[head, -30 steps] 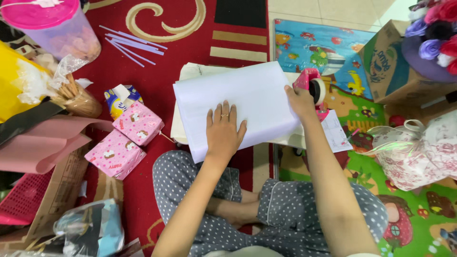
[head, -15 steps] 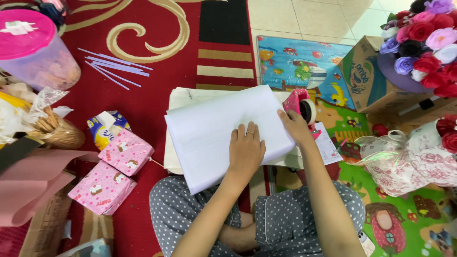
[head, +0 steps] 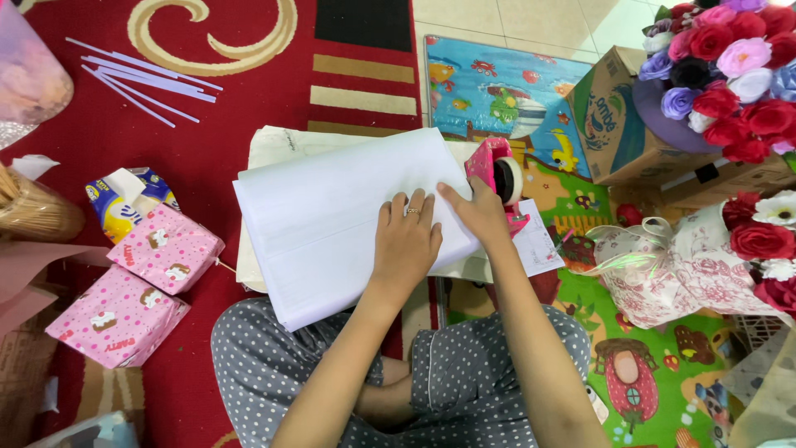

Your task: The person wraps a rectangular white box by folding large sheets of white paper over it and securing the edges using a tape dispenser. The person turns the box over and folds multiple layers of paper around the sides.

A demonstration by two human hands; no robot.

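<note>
- Head view: I see the left hand (head: 405, 245) lying flat on the white paper (head: 332, 220). Its fingers are spread out and loose. They press down and grip nothing.
- The right hand (head: 474, 214) sits at the right edge of the paper. Its fingers are curled round a pink tape roller (head: 496, 172) and hold it.
- The white paper is folded over something flat. It lies on a cream board (head: 274, 148) just past the knees in the grey dotted trousers (head: 274, 373).
- How far along, I think: the paper is already folded over and held shut. I can see no tape on the fold yet, but it is hard to tell on white paper. So I judge that the taping is just starting. The ends of the wrap look open too, so they seem left to do.
- Two pink boxes (head: 141, 282) lie on the red rug (head: 232, 75) to the left. They are fully wrapped, so that part looks done.
- A tissue pack (head: 124, 195) touches the top pink box.
- White sticks (head: 141, 79) lie on the rug far up, well apart from the paper.
- A brown box (head: 618, 124) and a bunch of flowers (head: 730, 66) sit at the top right.
- A wrapped bundle with a bow (head: 672, 265) lies to the right on the play mat (head: 489, 83).
</note>
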